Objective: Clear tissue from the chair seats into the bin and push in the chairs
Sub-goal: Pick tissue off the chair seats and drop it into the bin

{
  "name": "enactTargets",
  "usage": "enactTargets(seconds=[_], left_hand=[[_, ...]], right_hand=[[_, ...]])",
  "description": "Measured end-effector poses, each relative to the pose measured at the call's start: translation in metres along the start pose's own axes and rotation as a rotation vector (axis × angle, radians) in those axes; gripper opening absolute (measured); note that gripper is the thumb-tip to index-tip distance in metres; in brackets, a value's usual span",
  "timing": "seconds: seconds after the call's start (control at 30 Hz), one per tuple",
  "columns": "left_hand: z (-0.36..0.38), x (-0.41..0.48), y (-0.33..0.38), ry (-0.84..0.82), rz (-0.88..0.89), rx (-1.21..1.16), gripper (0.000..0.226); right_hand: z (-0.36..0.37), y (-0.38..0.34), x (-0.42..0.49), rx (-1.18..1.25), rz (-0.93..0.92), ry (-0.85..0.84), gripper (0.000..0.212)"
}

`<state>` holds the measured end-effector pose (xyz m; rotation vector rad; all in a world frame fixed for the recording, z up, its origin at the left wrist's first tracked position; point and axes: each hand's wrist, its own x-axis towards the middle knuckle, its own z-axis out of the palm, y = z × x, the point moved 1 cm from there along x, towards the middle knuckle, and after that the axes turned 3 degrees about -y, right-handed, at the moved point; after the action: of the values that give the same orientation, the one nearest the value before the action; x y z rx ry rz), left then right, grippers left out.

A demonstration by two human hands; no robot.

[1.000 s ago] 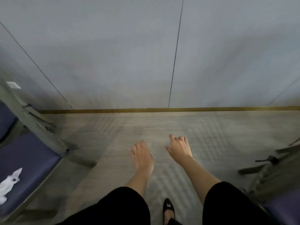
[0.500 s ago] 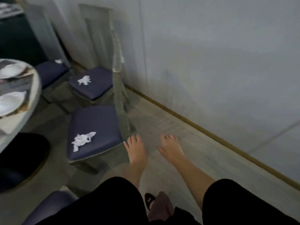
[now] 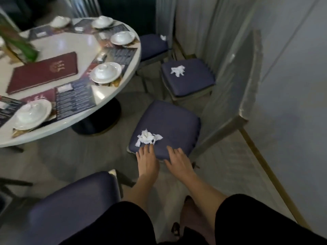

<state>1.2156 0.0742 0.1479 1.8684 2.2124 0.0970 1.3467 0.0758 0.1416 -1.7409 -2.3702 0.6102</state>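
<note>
A crumpled white tissue (image 3: 147, 137) lies on the near corner of a navy chair seat (image 3: 169, 124). My left hand (image 3: 147, 160) hovers just below the tissue, fingers spread and fingertips almost at its edge, holding nothing. My right hand (image 3: 177, 160) is beside it over the seat's front edge, also open. A second tissue (image 3: 177, 70) sits on the chair seat behind (image 3: 189, 78). A third tissue (image 3: 163, 37) lies on the farthest seat (image 3: 153, 45). No bin is in view.
A round white table (image 3: 70, 112) at the left holds white dishes, placemats and a dark red menu (image 3: 44, 71). Another navy chair (image 3: 74, 204) stands close at bottom left. Pale chair backs (image 3: 235, 82) and a grey wall (image 3: 292, 103) close the right side.
My view has swung left from the wall to the table and chairs. Both hands have come over the near seat, the left one reaching close to the tissue.
</note>
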Motion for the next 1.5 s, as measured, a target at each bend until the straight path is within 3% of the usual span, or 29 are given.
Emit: enactTargets(seconds=[0.27, 0.47, 0.73, 0.93, 1.03, 1.5], left_hand=[[0.017, 0.087, -0.024, -0.1, 0.012, -0.065, 0.066], [0.067, 0.154, -0.045, -0.265, -0.019, -0.062, 0.068], [0.136, 0.201, -0.054, -0.338, -0.121, -0.104, 0.061], [0.162, 0.199, -0.045, -0.299, -0.097, -0.146, 0.039], [0.164, 0.196, -0.043, -0.203, -0.07, -0.199, 0.03], [0.135, 0.195, -0.039, -0.158, 0.074, -0.397, 0.028]], right_hand=[[0.024, 0.02, 0.086, -0.057, 0.047, -0.182, 0.067], [0.075, 0.04, 0.134, -0.008, 0.227, -0.274, 0.071], [0.145, 0.059, 0.165, -0.04, 0.4, -0.417, 0.07], [0.173, 0.053, 0.171, -0.189, 0.445, -0.43, 0.069], [0.175, 0.055, 0.175, -0.2, 0.44, -0.438, 0.066], [0.167, 0.057, 0.175, -0.111, 0.444, -0.47, 0.066]])
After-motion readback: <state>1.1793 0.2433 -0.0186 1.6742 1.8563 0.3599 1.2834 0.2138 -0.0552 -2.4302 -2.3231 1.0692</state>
